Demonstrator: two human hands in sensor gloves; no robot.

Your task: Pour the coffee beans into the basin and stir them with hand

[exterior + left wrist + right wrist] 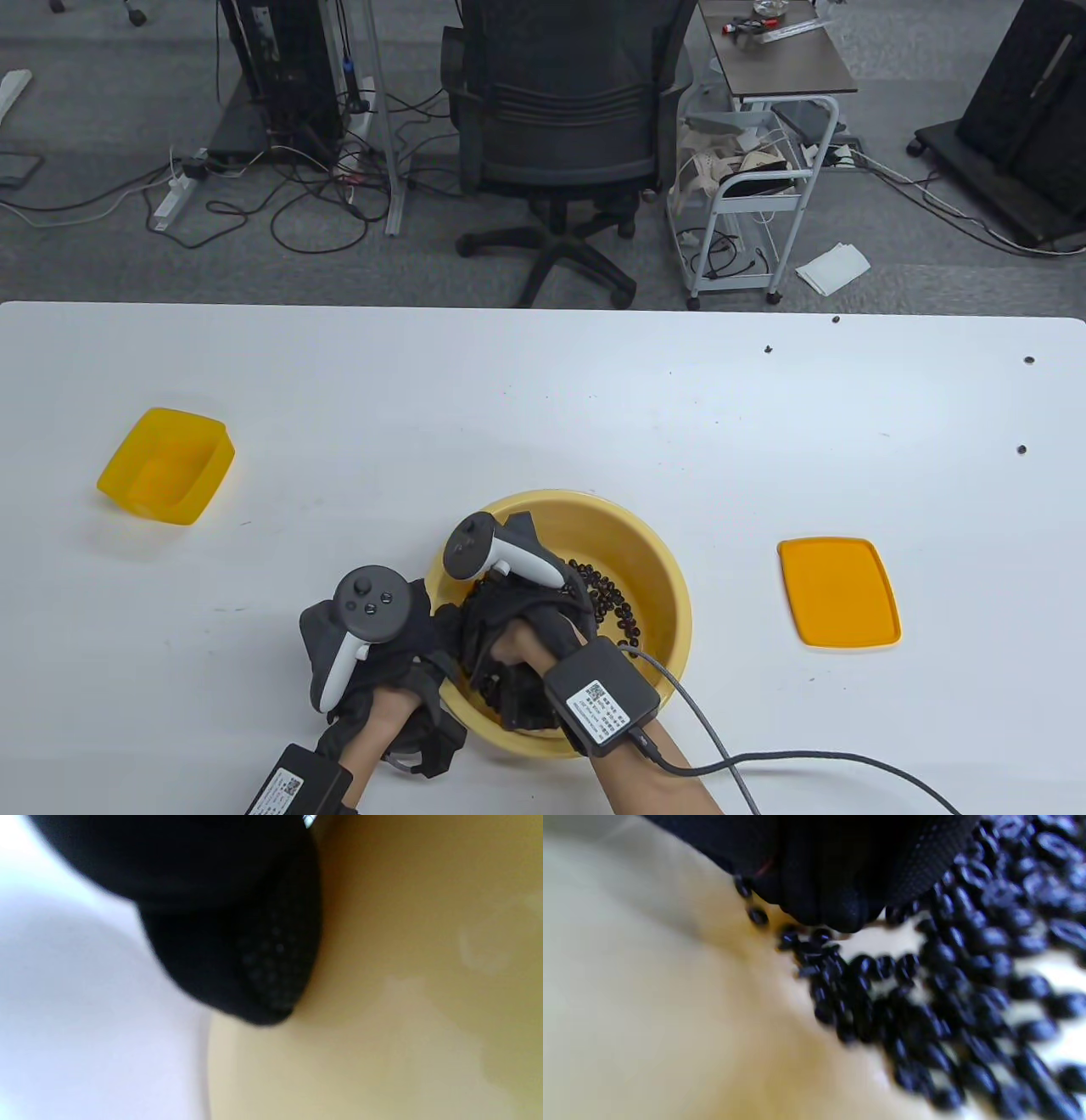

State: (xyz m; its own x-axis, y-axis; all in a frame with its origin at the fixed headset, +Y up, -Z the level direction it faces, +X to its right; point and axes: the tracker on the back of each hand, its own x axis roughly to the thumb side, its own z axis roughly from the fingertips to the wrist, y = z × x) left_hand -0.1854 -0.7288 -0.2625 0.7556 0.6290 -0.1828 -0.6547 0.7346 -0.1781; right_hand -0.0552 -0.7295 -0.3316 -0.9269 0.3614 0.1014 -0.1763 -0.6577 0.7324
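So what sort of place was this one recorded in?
Most likely an office or lab workspace: a white table, a black swivel office chair behind it, a metal cart and loose cables with a power strip on grey carpet.

The right hand (pixel 517 620) reaches down into the basin (pixel 653 543), its gloved fingertips (pixel 840 908) bunched and pointing down — coffee beans (pixel 925 1005) lie just below and beside them. The left hand (pixel 373 654) sits at the basin's outer wall, one fingertip (pixel 258 976) touching it — whether its fingers curl round the rim cannot be told.
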